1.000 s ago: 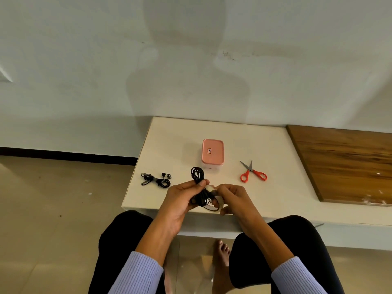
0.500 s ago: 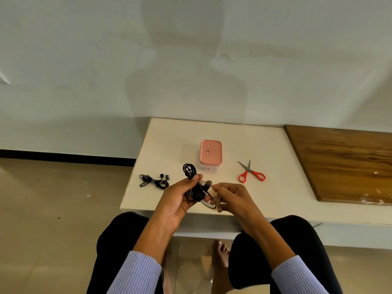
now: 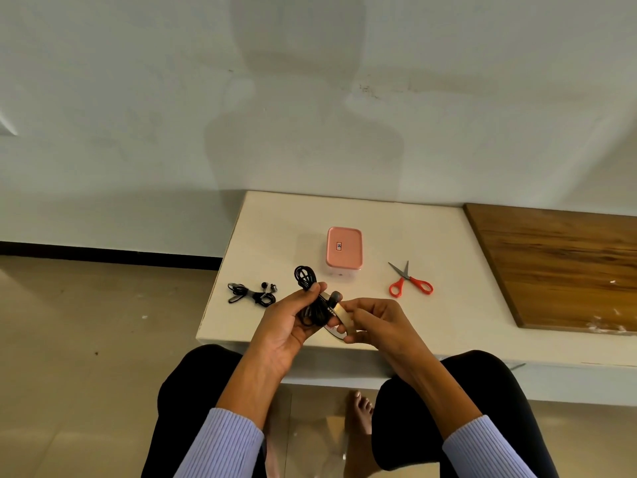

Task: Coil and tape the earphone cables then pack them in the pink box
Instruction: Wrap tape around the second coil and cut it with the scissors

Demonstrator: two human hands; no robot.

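My left hand (image 3: 286, 322) grips a coiled black earphone cable (image 3: 306, 281) above the near edge of the white table (image 3: 282, 229); a loop of the coil sticks out above my fingers. My right hand (image 3: 375, 322) holds a roll of clear tape (image 3: 341, 324) right against the coil. A second black earphone bundle (image 3: 253, 293) lies on the table to the left. The pink box (image 3: 344, 248) stands shut, with its lid on, behind my hands.
Red-handled scissors (image 3: 410, 280) lie on the table to the right of the box. A wooden board (image 3: 558, 263) covers the table's right part. My knees are under the near edge, with floor to the left.
The coil in my left hand has tilted so that its loop points up and left. My right hand with the tape has stayed close against it.
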